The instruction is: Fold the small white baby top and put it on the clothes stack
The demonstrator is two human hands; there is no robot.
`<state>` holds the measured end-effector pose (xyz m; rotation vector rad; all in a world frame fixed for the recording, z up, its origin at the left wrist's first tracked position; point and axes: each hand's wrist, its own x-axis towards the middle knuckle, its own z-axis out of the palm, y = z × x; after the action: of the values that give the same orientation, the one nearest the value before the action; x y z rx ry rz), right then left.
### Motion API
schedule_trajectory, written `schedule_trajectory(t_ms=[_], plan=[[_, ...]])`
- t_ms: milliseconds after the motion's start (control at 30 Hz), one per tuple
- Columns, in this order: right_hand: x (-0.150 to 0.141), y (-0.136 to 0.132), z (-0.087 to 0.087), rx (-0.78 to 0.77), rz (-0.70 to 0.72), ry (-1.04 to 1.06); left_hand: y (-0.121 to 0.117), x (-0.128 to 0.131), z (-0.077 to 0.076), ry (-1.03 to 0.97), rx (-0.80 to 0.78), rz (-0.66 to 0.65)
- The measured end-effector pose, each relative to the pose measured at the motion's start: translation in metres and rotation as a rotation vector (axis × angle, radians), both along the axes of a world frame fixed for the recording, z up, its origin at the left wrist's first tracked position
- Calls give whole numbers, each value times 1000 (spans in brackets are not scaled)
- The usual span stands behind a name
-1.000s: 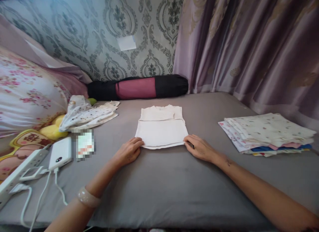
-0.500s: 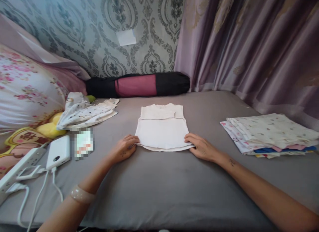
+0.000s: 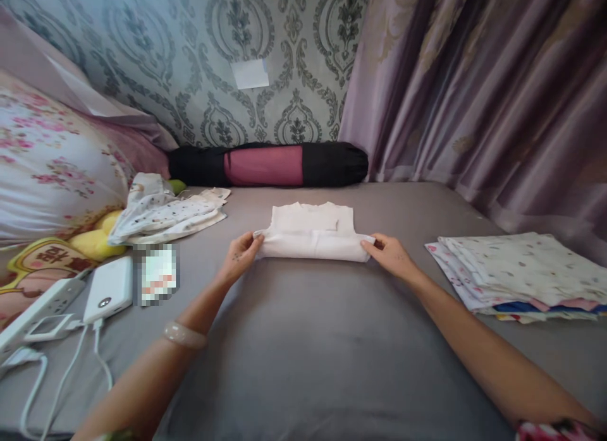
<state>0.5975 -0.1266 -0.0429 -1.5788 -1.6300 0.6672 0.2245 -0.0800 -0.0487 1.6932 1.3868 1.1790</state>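
Observation:
A white shirt (image 3: 313, 246) lies on the grey bed sheet (image 3: 303, 340) in the middle of the view, its neckline toward the wall. Its hem edge is lifted and turned over toward the neckline, so the near side is a rounded fold. My left hand (image 3: 243, 254) pinches the left corner of that hem between thumb and fingers. At the right corner, my right hand (image 3: 389, 254) grips the same edge in a pinch. The sleeves lie folded in across the upper part of the shirt.
Folded clothes (image 3: 526, 270) are stacked at right. A spotted white garment (image 3: 171, 213) lies crumpled at left, near a yellow plush (image 3: 95, 242). A power bank (image 3: 109, 289), a power strip (image 3: 42, 314) and cables sit at left. A black-and-pink long bag (image 3: 265, 165) rests against the wall.
Both hands have lifted the hem and carried it away from me, toward the neckline. The lower part of the shirt is now doubled over. The view has shifted slightly.

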Motion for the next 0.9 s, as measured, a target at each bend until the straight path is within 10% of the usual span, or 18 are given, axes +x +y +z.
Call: schedule_trajectory(t_ms=[200, 500, 900], plan=[[-3, 44, -17, 35, -146, 72, 46, 19, -9, -38, -3, 138], [-30, 87, 2, -192, -403, -410, 97, 41, -14, 125, -118, 306], [-40, 109, -2, -185, -349, -653, 126, 63, -12, 635, -130, 404]])
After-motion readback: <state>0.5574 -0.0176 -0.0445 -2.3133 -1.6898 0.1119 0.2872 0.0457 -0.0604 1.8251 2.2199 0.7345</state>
